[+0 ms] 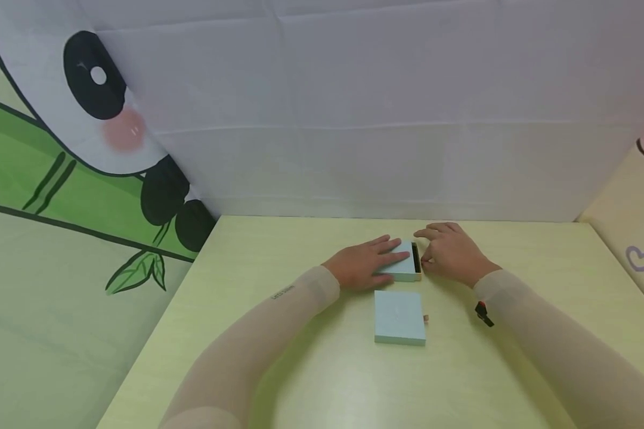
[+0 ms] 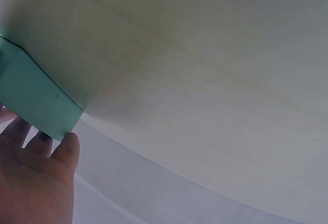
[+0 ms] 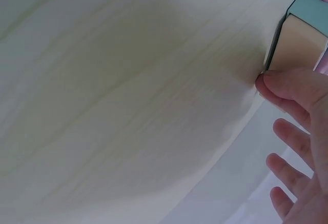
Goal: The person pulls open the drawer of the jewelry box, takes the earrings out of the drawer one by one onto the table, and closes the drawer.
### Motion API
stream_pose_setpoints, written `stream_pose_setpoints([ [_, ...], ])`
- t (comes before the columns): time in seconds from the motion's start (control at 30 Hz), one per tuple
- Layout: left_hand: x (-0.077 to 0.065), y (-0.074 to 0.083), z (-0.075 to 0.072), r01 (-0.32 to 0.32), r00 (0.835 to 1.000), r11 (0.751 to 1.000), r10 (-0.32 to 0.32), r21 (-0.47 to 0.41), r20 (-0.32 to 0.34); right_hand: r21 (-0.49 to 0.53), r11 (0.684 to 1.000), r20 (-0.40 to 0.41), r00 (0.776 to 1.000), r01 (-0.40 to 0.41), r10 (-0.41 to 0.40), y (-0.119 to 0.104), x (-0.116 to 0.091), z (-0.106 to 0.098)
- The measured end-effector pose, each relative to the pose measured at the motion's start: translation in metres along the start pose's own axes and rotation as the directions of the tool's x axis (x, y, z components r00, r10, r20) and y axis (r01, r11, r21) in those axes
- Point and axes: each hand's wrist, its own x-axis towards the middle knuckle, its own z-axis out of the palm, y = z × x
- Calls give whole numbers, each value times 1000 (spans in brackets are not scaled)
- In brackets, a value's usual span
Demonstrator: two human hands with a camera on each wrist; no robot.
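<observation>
Left hand (image 1: pixel 366 262) lay spread, fingers straight, over the far box (image 1: pixel 402 269) on the tabletop (image 1: pixel 322 363), while the right hand (image 1: pixel 453 255) pinched its part-open drawer (image 3: pixel 297 42) between thumb and forefinger! Just beside sat the near box (image 1: pixel 399 317).

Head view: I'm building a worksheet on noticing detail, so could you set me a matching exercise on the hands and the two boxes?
1. Left hand
2. Right hand
3. Nearer box
4. Farther box

A. Touched by neither hand
B. Fingers spread over a box's top
C. Partly open, a dark gap showing
D. Pinching at a box's open end

Pairs: 1-B, 2-D, 3-A, 4-C
</observation>
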Motion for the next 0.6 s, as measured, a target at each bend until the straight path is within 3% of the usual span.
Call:
stream_pose_setpoints([
  [0.6, -2, 1, -1, -2, 1000, 1000, 2, 0, 2, -41, 999, 35, 999, -20, 22, 8, -11, -6],
])
